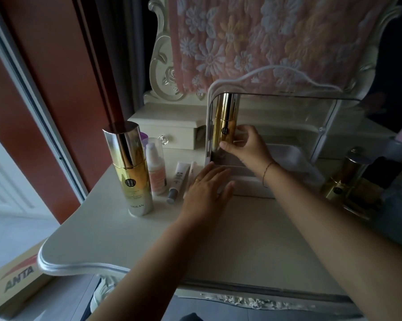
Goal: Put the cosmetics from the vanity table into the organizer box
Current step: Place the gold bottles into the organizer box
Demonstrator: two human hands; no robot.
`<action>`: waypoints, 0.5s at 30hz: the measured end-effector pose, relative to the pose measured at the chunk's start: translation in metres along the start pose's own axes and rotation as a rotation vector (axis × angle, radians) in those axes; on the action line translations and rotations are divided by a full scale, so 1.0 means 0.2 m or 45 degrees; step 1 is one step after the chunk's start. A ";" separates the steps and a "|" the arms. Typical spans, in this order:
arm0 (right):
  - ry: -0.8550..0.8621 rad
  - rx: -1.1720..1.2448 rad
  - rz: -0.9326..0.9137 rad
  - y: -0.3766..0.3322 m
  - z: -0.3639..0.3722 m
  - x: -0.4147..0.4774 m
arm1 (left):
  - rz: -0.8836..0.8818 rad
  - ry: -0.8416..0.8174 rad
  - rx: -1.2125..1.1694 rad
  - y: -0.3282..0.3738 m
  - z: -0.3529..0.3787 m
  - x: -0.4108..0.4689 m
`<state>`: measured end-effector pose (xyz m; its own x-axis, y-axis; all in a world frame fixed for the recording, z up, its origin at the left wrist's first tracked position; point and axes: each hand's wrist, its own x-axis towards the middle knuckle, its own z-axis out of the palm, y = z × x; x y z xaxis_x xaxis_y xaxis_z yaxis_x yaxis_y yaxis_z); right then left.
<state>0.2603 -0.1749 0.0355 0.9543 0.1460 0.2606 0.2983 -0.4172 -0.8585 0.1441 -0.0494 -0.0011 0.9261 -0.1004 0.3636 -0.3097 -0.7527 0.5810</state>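
Head view: right hand (247, 147) grips gold bottle (225, 112) inside organizer box (326, 133); left hand (207, 188) flat.

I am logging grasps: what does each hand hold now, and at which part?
The right hand pinches the gold bottle at its lower body, inside the organizer box. The left hand lies flat, holding nothing.

Looks like a bedroom or dressing corner in a home. Shows in the cream vanity table (241, 239) with its carved, scrolled edge, the ornate mirror frame (159, 66) draped in a pink flowered cloth (253, 38), and a small drawer (170, 133) with a glass knob. Set out with skin-care things: a gold bottle (226, 117) in a clear organizer box (288, 96), a second bottle (131, 167), tubes (178, 181). Bordered at left by a red-brown door (47, 89), a printed cardboard box (17, 276) on the pale floor.
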 end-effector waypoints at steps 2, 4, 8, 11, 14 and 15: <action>0.057 -0.010 0.001 0.01 -0.02 -0.04 | -0.022 -0.005 -0.042 0.00 -0.01 0.01; 0.099 -0.034 -0.038 0.00 0.00 -0.10 | -0.042 0.001 -0.082 -0.02 -0.05 0.00; 0.144 -0.084 -0.172 -0.07 0.04 -0.22 | -0.018 0.001 -0.069 -0.04 -0.15 -0.08; 0.193 -0.081 -0.259 -0.14 0.05 -0.32 | 0.025 -0.023 -0.009 -0.03 -0.19 -0.21; 0.130 -0.016 -0.287 -0.21 0.05 -0.40 | 0.056 -0.031 0.020 -0.01 -0.23 -0.34; 0.088 0.009 -0.301 -0.23 0.05 -0.43 | 0.059 -0.016 0.029 0.00 -0.24 -0.38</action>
<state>0.1646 -0.1598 0.0480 0.8569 0.1768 0.4842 0.5136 -0.3727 -0.7729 0.0644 -0.0105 0.0064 0.9136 -0.1431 0.3805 -0.3472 -0.7615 0.5473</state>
